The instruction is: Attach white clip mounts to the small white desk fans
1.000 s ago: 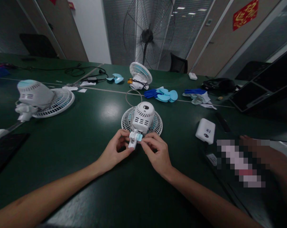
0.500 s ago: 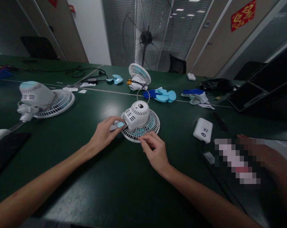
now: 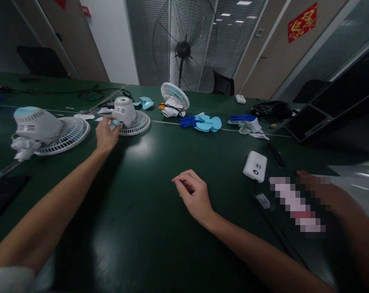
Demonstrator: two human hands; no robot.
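A small white fan (image 3: 124, 109) lies with its round grille down at the far left-centre of the table. My left hand (image 3: 106, 134) is closed on the grey and light-blue part at the fan's near left side. Over the middle of the table is my right hand (image 3: 194, 196), apart from the fan, its thumb and fingertips pinched together. Whatever may be between those fingertips is hidden or too small to name. Left of my left hand, a second white fan (image 3: 40, 124) rests on its grille.
Further back stand a third fan (image 3: 173, 99) and light-blue fan blades (image 3: 208, 123) beside blue gloves (image 3: 188, 121). A white box-shaped device (image 3: 255, 166) lies on the right. Another person's arm (image 3: 339, 199) reaches in at the right edge. A large floor fan (image 3: 183, 49) stands behind the table.
My left hand has carried the small fan from the table's middle to the back left. My right hand has come away from its grille and stays nearly in place, still pinched.
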